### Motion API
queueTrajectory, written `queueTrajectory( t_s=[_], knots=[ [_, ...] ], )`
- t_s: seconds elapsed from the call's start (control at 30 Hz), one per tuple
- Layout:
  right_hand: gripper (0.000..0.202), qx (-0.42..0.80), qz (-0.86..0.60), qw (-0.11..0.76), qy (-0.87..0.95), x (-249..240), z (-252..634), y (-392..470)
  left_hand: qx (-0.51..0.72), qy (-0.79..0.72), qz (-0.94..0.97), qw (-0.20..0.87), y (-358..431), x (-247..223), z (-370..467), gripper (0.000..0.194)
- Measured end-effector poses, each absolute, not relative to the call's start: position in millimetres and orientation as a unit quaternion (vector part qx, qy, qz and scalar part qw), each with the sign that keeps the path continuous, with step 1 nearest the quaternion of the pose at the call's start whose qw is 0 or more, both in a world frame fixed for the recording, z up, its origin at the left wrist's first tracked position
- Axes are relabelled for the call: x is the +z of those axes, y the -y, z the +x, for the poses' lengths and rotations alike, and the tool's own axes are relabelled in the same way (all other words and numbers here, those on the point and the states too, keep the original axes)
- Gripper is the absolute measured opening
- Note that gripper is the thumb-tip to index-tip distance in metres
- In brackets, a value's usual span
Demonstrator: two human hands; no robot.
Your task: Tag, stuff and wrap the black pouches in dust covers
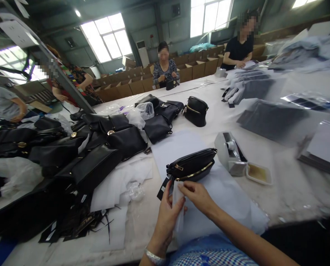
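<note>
L hand [168, 208] & R hand [199, 195] both pinch thin wht sheet [177, 192], right by zipped blk bag [192, 162] on tbl [142, 225]. Farther R, plastic tub [268, 178] w/ yellowish stuff [256, 172], poss. sponge.

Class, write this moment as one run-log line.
left hand: holds white strip | right hand: pinches same strip | black bag: just beyond hands | tape dispenser: right of bag

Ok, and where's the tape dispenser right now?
The tape dispenser stands on the table, right of centre in the head view, between the black bag just beyond the right hand and a small shallow tray.
</note>
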State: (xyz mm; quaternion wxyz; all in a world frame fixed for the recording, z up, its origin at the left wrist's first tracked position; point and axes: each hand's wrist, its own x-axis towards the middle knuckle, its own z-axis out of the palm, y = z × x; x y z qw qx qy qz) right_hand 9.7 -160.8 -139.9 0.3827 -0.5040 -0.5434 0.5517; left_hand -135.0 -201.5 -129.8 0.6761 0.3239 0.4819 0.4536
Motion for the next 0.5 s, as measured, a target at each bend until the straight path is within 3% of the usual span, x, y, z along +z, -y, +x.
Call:
queueTrajectory(
  t_s=[0.17,0.5],
  knots=[
    [0.038,0.497,-0.506,0.378,0.595,-128,9,162,0.470,-0.491,0.329,0.656,202,-126,-132,0.090],
    [0.018,0.601,-0.501,0.286,0.553,-156,8,227,0.488,-0.518,0.335,0.617,205,-129,-124,0.072]
  ],
)
